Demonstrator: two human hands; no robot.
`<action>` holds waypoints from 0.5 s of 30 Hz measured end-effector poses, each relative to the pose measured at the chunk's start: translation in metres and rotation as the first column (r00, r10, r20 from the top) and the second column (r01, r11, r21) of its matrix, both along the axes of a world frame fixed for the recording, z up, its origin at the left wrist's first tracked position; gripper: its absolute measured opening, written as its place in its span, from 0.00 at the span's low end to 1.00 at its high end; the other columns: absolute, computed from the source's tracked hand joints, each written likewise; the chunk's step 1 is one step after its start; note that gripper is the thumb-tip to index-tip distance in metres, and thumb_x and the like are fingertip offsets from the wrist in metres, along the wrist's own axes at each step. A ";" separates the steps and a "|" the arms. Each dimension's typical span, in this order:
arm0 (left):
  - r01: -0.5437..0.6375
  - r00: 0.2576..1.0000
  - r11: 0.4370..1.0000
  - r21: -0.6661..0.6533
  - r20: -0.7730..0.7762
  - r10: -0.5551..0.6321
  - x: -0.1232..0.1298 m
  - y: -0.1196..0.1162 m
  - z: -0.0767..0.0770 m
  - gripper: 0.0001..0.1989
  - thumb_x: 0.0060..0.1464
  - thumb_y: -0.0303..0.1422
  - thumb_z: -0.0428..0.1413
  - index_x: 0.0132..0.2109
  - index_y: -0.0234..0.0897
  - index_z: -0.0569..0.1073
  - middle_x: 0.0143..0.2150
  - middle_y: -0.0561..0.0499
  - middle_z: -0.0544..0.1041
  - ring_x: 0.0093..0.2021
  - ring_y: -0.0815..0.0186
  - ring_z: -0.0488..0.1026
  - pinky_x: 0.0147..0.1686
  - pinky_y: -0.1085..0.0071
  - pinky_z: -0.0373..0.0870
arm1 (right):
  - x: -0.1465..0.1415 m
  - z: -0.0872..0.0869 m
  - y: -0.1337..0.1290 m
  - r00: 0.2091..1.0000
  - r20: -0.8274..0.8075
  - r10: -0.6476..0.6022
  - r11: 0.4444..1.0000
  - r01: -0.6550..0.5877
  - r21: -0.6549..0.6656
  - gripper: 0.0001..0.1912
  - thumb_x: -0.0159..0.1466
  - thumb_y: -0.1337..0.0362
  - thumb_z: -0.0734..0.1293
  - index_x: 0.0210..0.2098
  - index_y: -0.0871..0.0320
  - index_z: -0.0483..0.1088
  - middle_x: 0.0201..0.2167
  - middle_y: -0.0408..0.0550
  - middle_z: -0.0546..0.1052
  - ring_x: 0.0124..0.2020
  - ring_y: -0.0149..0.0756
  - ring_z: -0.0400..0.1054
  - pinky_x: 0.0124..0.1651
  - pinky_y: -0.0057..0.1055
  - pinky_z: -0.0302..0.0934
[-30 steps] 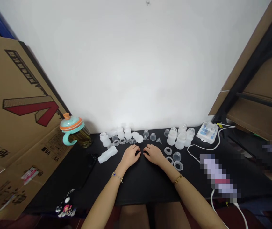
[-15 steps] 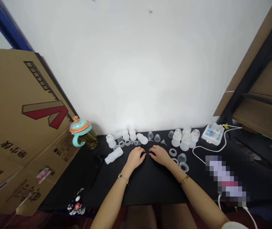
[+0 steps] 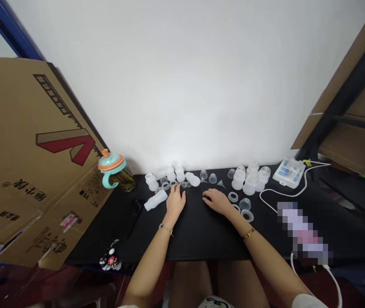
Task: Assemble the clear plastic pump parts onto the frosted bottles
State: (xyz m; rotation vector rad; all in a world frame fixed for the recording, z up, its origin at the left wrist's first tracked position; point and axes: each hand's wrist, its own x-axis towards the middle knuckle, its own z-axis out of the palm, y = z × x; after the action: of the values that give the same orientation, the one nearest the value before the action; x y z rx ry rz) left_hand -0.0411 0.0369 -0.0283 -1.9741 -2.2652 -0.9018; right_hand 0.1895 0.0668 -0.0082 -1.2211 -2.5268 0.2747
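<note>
Pointing toward the far side, the left hand (image 3: 175, 202) is lying half spread, thumb well away from the fingers, and nothing is showing in its grasp; whether its fingertips are touching the small translucent plastic ring (image 3: 184, 185) by them, I cannot tell. Just left of that hand, a milky-white plastic bottle (image 3: 155, 200) is lying on its side, while a smooth, white, rounded piece (image 3: 192, 179) is lying farther off, to the right. Over to the right hand (image 3: 217, 200): it is resting on the black tabletop (image 3: 195, 239), fingers loosely bent, with no object visible between them and the thumb. Just right of it, a flat translucent ring (image 3: 233, 200) is lying near a clear plastic dome (image 3: 245, 204). Farther right, a cluster of capped milky-white bottles (image 3: 250, 184) is standing upright. Way out left, a clear jug with a teal-and-orange lid (image 3: 117, 172) is standing beside a brown cardboard box (image 3: 25, 162).
</note>
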 end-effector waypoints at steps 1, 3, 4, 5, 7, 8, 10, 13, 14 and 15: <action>-0.029 1.000 0.999 -0.023 0.002 0.029 -0.001 0.002 0.002 0.22 0.67 0.36 0.50 0.64 0.34 0.69 0.65 0.35 0.68 0.55 0.50 0.76 0.46 0.59 0.77 | 0.000 0.000 0.000 1.000 -0.001 0.004 1.000 -0.004 -0.001 0.11 0.72 0.62 0.65 0.48 0.58 0.77 0.43 0.52 0.79 0.46 0.41 0.72 0.49 0.32 0.61; -0.082 0.997 0.995 -0.055 -0.002 0.082 -0.004 0.008 0.007 0.22 0.68 0.36 0.49 0.65 0.33 0.68 0.67 0.34 0.67 0.57 0.49 0.75 0.47 0.59 0.76 | -0.001 0.000 -0.001 1.000 -0.004 0.012 1.000 -0.012 -0.006 0.11 0.72 0.62 0.65 0.48 0.58 0.77 0.43 0.52 0.79 0.46 0.41 0.72 0.49 0.32 0.61; -0.100 0.995 0.992 -0.076 -0.009 0.100 -0.005 0.012 0.010 0.23 0.68 0.36 0.49 0.65 0.32 0.68 0.67 0.33 0.67 0.57 0.48 0.75 0.47 0.58 0.76 | -0.001 -0.001 -0.001 1.000 -0.007 0.013 1.000 -0.013 -0.008 0.11 0.72 0.63 0.65 0.48 0.58 0.77 0.43 0.52 0.79 0.46 0.41 0.72 0.48 0.32 0.61; -0.118 0.993 0.988 -0.104 -0.016 0.117 -0.007 0.016 0.013 0.22 0.67 0.36 0.49 0.64 0.32 0.68 0.67 0.32 0.67 0.57 0.47 0.75 0.47 0.57 0.76 | -0.002 -0.001 -0.001 1.000 -0.011 0.014 1.000 -0.015 -0.008 0.11 0.71 0.63 0.65 0.48 0.58 0.77 0.42 0.52 0.79 0.46 0.41 0.72 0.48 0.32 0.61; -0.138 0.990 0.979 -0.147 -0.037 0.134 -0.008 0.022 0.017 0.21 0.67 0.35 0.50 0.62 0.30 0.70 0.66 0.32 0.68 0.56 0.48 0.76 0.47 0.57 0.76 | -0.002 -0.001 -0.001 1.000 -0.018 0.019 1.000 -0.019 -0.008 0.10 0.71 0.63 0.65 0.47 0.57 0.77 0.42 0.52 0.79 0.46 0.41 0.72 0.48 0.32 0.61; -0.142 0.989 0.976 -0.163 -0.050 0.136 -0.008 0.024 0.018 0.19 0.67 0.34 0.50 0.60 0.30 0.71 0.65 0.32 0.69 0.54 0.48 0.77 0.47 0.58 0.75 | -0.002 -0.001 -0.002 1.000 -0.022 0.021 1.000 -0.021 -0.008 0.10 0.71 0.63 0.65 0.47 0.57 0.77 0.42 0.52 0.79 0.46 0.41 0.72 0.48 0.32 0.61; -0.153 0.987 0.972 -0.177 -0.078 0.141 -0.008 0.025 0.017 0.17 0.66 0.32 0.51 0.57 0.31 0.73 0.63 0.32 0.70 0.50 0.51 0.78 0.45 0.59 0.75 | -0.002 -0.001 -0.002 0.999 -0.025 0.024 1.000 -0.025 -0.013 0.10 0.71 0.63 0.65 0.47 0.57 0.77 0.42 0.52 0.79 0.46 0.41 0.72 0.48 0.32 0.61; -0.171 0.980 0.973 -0.157 -0.130 0.151 -0.008 0.024 0.014 0.15 0.65 0.30 0.51 0.56 0.31 0.73 0.62 0.32 0.69 0.46 0.54 0.79 0.41 0.62 0.75 | -0.002 -0.001 -0.002 0.999 -0.026 0.020 1.000 -0.021 -0.022 0.10 0.71 0.63 0.65 0.46 0.57 0.77 0.42 0.51 0.79 0.45 0.41 0.72 0.47 0.32 0.61; -0.179 0.976 0.972 -0.151 -0.149 0.156 -0.008 0.023 0.013 0.15 0.66 0.30 0.51 0.56 0.31 0.73 0.62 0.32 0.69 0.45 0.55 0.79 0.40 0.63 0.75 | -0.002 -0.001 -0.002 0.999 -0.026 0.020 1.000 -0.020 -0.022 0.10 0.71 0.63 0.65 0.46 0.57 0.77 0.42 0.51 0.79 0.45 0.41 0.72 0.47 0.32 0.61; -0.188 0.972 0.971 -0.148 -0.169 0.163 -0.008 0.022 0.012 0.14 0.66 0.30 0.50 0.55 0.30 0.73 0.62 0.32 0.69 0.44 0.56 0.79 0.38 0.64 0.75 | -0.002 -0.002 -0.002 0.999 -0.028 0.020 1.000 -0.021 -0.020 0.10 0.71 0.63 0.65 0.46 0.57 0.77 0.42 0.51 0.79 0.45 0.41 0.72 0.47 0.32 0.62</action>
State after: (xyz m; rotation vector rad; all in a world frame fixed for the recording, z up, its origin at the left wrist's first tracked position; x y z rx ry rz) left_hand -0.0491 0.0587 -0.0166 -1.7898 -2.4432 -0.5425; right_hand 0.1879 0.0648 -0.0097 -1.1914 -2.5204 0.3210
